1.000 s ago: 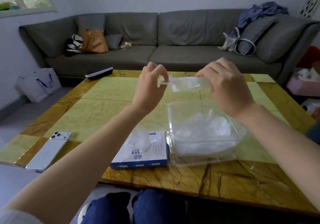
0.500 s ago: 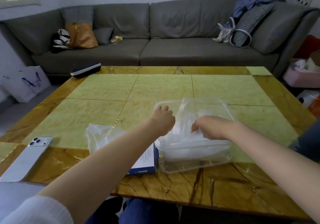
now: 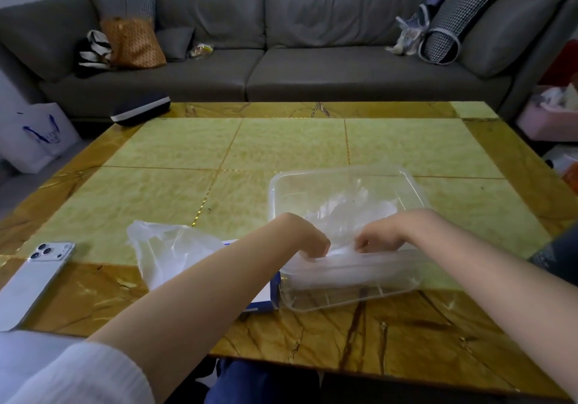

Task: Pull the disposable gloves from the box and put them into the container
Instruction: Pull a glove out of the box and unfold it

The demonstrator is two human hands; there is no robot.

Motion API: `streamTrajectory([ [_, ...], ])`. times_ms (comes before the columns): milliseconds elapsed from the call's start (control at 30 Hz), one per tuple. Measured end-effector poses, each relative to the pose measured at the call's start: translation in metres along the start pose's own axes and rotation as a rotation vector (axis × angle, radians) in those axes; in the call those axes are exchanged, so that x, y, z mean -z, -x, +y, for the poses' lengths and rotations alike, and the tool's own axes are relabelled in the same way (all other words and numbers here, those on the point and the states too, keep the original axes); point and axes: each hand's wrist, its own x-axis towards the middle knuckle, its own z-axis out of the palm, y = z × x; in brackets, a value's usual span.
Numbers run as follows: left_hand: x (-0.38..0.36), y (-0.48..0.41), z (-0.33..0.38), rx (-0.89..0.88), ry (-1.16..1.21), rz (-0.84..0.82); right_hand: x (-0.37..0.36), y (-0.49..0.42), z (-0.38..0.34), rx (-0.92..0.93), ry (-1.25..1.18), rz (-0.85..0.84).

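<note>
**Position.** The left hand and the right hand are set close together at the near wall of the clear rectangular plastic container. The fingers of both are curled down and pinched on one thin translucent disposable glove. This glove is held just above the pile of crumpled gloves already inside. The container stands on the near right part of the green-and-amber tiled table.

**Hazards, near to far**
1. The film is judged light and clingy. If the fingers are lifted quickly, the glove may be drawn back out on the fingertips.
2. The container is judged light. A sideways tug may slide it against the blue-and-white cardboard glove box just beside its left wall, or tip it.
3. A loose bunch of glove film bulges from the box beside the left forearm. It may be swept off by the arm.
4. The silver smartphone lies at the near left table edge. It may be knocked off by a wide reach.

**Inventory, near to far**
- Hands: two, both engaged.
- Glove box: one.
- Glove held: one.
- Container: one.
- Gloves in the pile: several; the layers cannot be counted.
- Bunch at the box: one; the number of gloves in it cannot be told.
- Smartphone: one.
- Dark flat case with a white stripe: one, at the far left table corner.
- Grey sofa: one, beyond the table.
</note>
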Motion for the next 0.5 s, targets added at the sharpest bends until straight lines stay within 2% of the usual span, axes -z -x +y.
streamTrajectory([
  [233, -0.001, 0.001, -0.005, 0.115, -0.016, -0.071, -0.002, 0.004, 0.002, -0.081, -0.04, 0.016],
  [333, -0.003, 0.002, -0.003, 0.095, 0.003, -0.061, -0.001, 0.009, -0.002, -0.102, -0.026, 0.066],
  [400, 0.001, 0.008, -0.001, 0.084, 0.039, 0.035, 0.001, 0.018, -0.004, -0.069, -0.118, 0.203],
  [500, 0.009, 0.038, 0.002, 0.031, 0.173, 0.336, 0.005, 0.032, -0.013, -0.035, -0.196, 0.452],
])
